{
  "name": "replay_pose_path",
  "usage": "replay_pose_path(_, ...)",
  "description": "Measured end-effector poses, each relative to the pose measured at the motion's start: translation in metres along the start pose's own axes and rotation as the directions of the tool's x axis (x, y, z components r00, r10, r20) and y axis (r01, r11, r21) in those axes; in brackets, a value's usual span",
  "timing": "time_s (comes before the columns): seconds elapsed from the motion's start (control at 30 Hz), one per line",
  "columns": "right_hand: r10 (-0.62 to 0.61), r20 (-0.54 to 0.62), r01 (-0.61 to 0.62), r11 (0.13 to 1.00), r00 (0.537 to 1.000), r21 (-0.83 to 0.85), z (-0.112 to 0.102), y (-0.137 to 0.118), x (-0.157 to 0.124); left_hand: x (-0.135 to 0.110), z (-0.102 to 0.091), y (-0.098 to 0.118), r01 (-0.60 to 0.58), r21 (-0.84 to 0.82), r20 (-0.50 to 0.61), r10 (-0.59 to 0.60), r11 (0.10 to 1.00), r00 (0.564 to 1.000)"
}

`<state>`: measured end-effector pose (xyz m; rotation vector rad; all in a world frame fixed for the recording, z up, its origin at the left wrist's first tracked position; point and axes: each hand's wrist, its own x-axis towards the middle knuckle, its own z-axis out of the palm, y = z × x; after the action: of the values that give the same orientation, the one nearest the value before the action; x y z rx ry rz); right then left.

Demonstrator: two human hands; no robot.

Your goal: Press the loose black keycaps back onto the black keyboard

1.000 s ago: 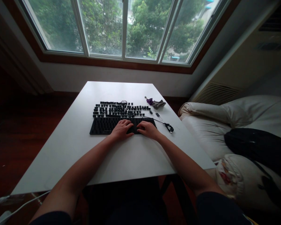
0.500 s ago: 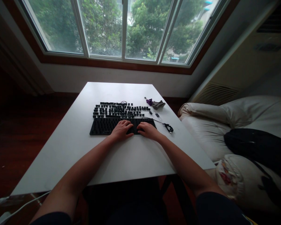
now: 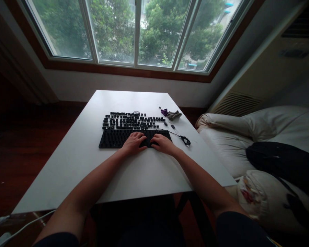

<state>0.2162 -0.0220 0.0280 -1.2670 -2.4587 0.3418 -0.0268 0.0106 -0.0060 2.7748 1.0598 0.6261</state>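
Nothing has moved: left hand (image 3: 134,142) and right hand (image 3: 163,143) rest on the keyboard (image 3: 113,138), fingers loosely spread; keycaps (image 3: 128,120) lie beyond them.

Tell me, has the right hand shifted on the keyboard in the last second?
No. The right hand rests at the same spot on the keyboard, just short of its right end.

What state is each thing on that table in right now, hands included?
keyboard: flat on the table, most caps seemingly off.
keycaps: loose, spread in rows behind the keyboard.
left hand: palm down on the keyboard, fingers spread.
right hand: on the keyboard, fingers curled; grip hidden.
cable: loose, bundled end lying right of the keyboard.
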Motion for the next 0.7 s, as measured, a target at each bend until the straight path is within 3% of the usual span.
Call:
replay_pose_path(0.1, 0.064, -0.097, -0.05, 0.989, 0.993, 0.14, -0.002, -0.005, 0.003, 0.0, 0.0, 0.0, -0.008, 0.004, -0.001, 0.008, 1.0, 1.0)
replay_pose_path(0.17, 0.142, -0.131, -0.087, 0.93, 0.981, 0.356, -0.002, -0.01, 0.006, 0.0, 0.0, -0.001, -0.01, 0.002, -0.004, 0.01, 1.0, 1.0)
replay_pose_path(0.27, 0.236, -0.093, -0.095, 0.677, 0.967, 0.73, 0.006, -0.015, 0.011, -0.001, 0.0, -0.001, -0.007, -0.001, -0.005, 0.007, 1.0, 1.0)
replay_pose_path(0.33, 0.249, -0.049, -0.09, 0.516, 0.967, 0.852, 0.015, -0.017, 0.015, -0.001, -0.001, 0.0, -0.01, -0.001, -0.003, 0.01, 1.0, 1.0)
replay_pose_path(0.4, 0.244, 0.004, -0.121, 0.466, 0.97, 0.877, 0.025, -0.018, 0.017, -0.001, -0.002, 0.0, -0.014, 0.001, -0.001, 0.014, 1.0, 1.0)
replay_pose_path(0.57, 0.211, 0.061, -0.178, 0.596, 0.976, 0.783, 0.031, -0.021, 0.022, -0.001, -0.004, 0.0, -0.016, -0.003, 0.003, 0.016, 1.0, 1.0)
replay_pose_path(0.7, 0.173, -0.062, -0.101, 0.79, 0.983, 0.605, 0.018, -0.012, 0.034, -0.001, -0.001, -0.001, -0.005, 0.0, -0.001, 0.005, 1.0, 1.0)
